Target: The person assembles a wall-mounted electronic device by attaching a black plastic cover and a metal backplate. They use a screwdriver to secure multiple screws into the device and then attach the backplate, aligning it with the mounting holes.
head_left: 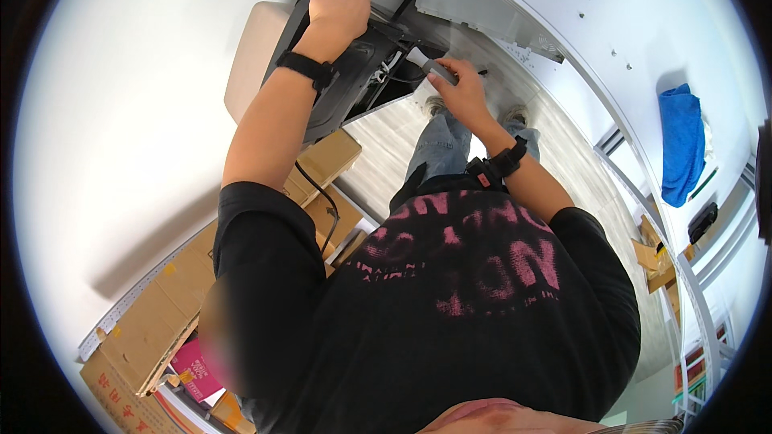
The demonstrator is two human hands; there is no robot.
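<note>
My left hand (340, 12) is closed over the upper edge of a black machine (350, 84) at the upper middle. The machine's side is open, with cables and a dark interior showing. In my right hand (462, 95) is a small brush (438, 71) with a grey handle and a pale, flared head. The brush head points at the open side, close to the white cable bundle (384, 72); whether it touches anything inside I cannot tell. The fingers of my left hand are curled, and their tips are hidden behind the edge.
A beige panel (249, 60) stands behind the machine against the white wall. Cardboard boxes (173, 297) line the lower left, with a black cable (322, 193) among them. On the white table (643, 56) at right lies a blue cloth (680, 145). A grey metal panel (474, 4) stands at the top.
</note>
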